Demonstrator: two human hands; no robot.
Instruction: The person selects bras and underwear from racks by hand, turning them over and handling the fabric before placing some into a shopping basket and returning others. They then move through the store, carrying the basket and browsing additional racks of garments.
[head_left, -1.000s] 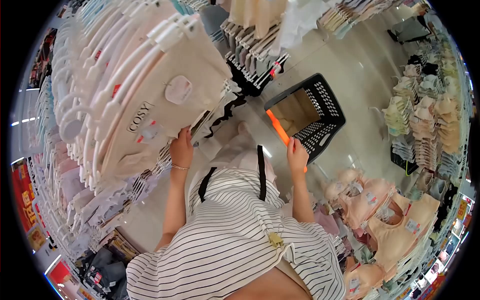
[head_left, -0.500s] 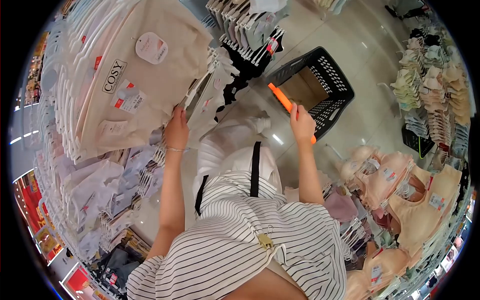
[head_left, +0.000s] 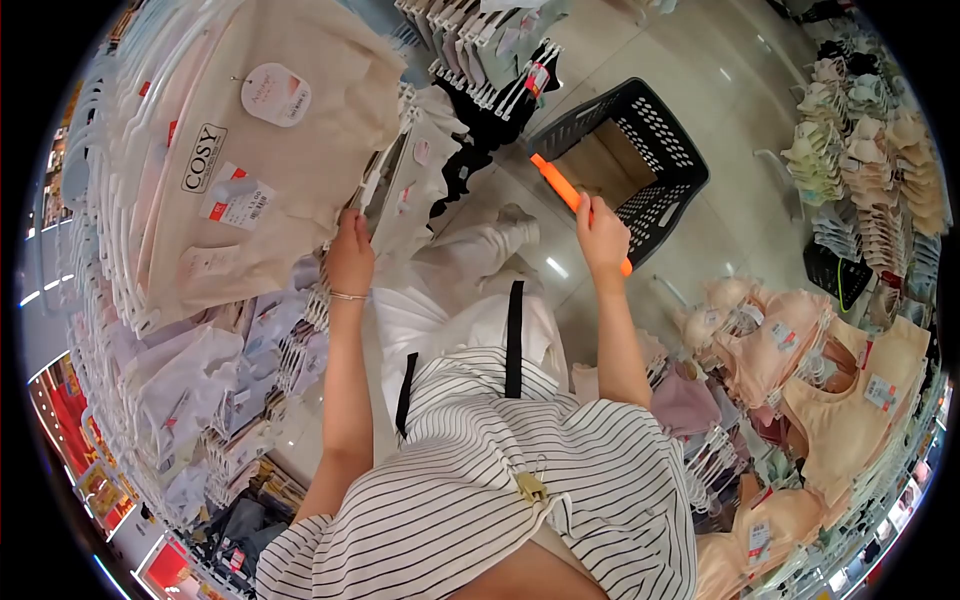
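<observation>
My right hand (head_left: 603,235) is wrapped round the orange handle (head_left: 556,183) of a black shopping basket (head_left: 655,150). Through the basket's opening a brown bottom shows. On the left, my left hand (head_left: 350,255) has its fingers closed at the lower right edge of beige underwear (head_left: 300,150) on a hanger. A round tag, a price label and the word COSY are on the fabric. My fingers seem to pinch the garment's edge near a white hanger end (head_left: 372,185); the exact hold is partly hidden.
Pale purple underwear (head_left: 190,370) hangs below the beige piece on the left rack. Black lace underwear (head_left: 480,130) hangs ahead. Beige bras (head_left: 850,400) fill a rack at the lower right, and more bras (head_left: 870,160) hang farther back. Tiled floor (head_left: 720,60) runs between the racks.
The beige underwear and the basket have shifted slightly left in view, and my legs have changed position as in a step. Both hands keep their holds.
</observation>
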